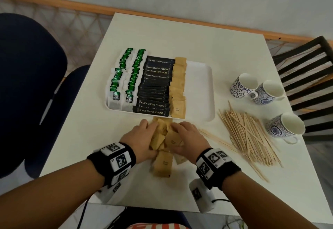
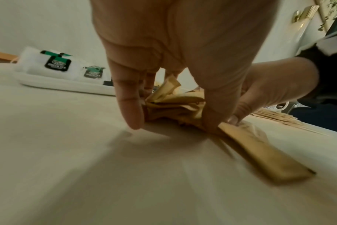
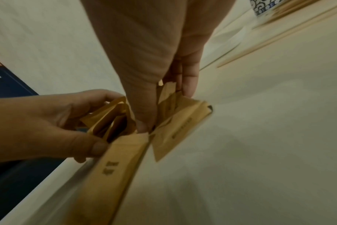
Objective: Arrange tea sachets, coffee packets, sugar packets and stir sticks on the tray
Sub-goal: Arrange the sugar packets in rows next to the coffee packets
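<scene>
A white tray [image 1: 200,88] holds two rows of green tea sachets [image 1: 126,77], a column of black coffee packets [image 1: 155,86] and a column of brown sugar packets [image 1: 177,88]; its right part is bare. In front of the tray lies a loose heap of brown sugar packets [image 1: 166,138]. My left hand [image 1: 142,138] and right hand [image 1: 189,137] close in on the heap from both sides, fingers curled round the packets [image 2: 173,103] [image 3: 110,120]. One flat packet [image 1: 163,164] lies nearest me. A pile of wooden stir sticks [image 1: 250,135] lies to the right.
Three blue-patterned white cups [image 1: 243,84] [image 1: 268,91] [image 1: 286,126] stand right of the tray and behind the sticks. A dark blue chair [image 1: 30,84] is at the left, a black slatted chair [image 1: 306,77] at the right. The table's [image 1: 234,183] front edge is close to my wrists.
</scene>
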Demonstrator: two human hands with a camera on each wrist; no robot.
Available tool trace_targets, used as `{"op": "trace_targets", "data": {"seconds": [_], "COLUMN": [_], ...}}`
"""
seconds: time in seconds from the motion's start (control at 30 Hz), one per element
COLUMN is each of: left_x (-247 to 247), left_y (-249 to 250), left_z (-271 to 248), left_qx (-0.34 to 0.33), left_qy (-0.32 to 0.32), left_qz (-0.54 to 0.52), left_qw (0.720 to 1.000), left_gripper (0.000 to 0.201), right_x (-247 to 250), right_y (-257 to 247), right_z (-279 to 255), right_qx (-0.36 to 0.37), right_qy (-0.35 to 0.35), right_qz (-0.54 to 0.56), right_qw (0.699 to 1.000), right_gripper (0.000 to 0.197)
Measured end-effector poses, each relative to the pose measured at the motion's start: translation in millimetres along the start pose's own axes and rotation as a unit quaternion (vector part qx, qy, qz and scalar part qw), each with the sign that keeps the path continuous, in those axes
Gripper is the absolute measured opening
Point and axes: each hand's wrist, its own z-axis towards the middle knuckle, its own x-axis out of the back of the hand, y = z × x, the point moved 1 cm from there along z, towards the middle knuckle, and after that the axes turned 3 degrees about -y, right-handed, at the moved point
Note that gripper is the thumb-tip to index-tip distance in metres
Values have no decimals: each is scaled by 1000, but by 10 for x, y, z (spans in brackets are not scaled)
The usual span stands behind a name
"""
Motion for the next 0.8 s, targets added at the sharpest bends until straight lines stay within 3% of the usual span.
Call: {"op": "trace_targets", "data": {"seconds": [0.13,0.33,0.47,0.57,0.67,0.8], "left_x": [4,49,72,124,185,251], "left_y": [113,200,212,178,154,129], "left_z": [20,68,82,46,-18,-66], "left_qx": [-23,10,44,56,58,61], "left_qy": [2,22,38,40,50,64], "left_qz": [8,12,-22,-111,-247,-454], "left_qw": [1000,1000,998,991,966,886], "left_gripper": [69,41,37,38,44,40], "right_x": [29,78,131,176,222,334], "right_y": [21,76,123,189,276,302], "right_z": [-12,-27,10,41,63,87], "right_qx": [-3,15,19,15,8,-7], "right_qy": [-3,9,10,1,10,41], "right_qz": [17,62,96,127,157,245], "right_qw": [1000,998,995,992,988,969], "right_gripper": [69,45,35,33,32,27]}}
